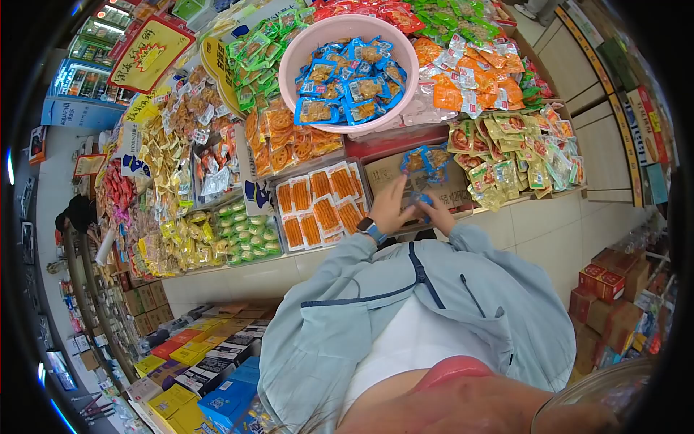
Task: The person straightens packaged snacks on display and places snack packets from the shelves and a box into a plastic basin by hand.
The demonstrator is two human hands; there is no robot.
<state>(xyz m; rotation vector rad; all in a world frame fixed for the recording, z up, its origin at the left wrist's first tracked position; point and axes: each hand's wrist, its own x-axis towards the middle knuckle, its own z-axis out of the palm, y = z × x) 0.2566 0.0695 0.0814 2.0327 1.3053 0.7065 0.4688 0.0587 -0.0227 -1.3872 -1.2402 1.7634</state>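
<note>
Over a brown cardboard piece [383, 173] in the display, my left hand [391, 207], with a watch [370, 230] on its wrist, reaches with its fingers stretched out. Its fingertips are close to several blue snack packets [428, 162] lying on the cardboard; whether they touch is unclear. Beside it, my right hand [437, 215] is closed on a small blue snack packet [421, 198], partly hidden by the fingers. Behind both hands stands a pink basin [287, 79] heaped with more blue packets [354, 79].
To the left are bins of orange snack sticks [320, 206] and green packs [246, 231]. Beige packets [499, 148] fill the right side, with orange packets [484, 76] behind. Stacked boxes [210, 362] stand at lower left, and red boxes [600, 282] at right.
</note>
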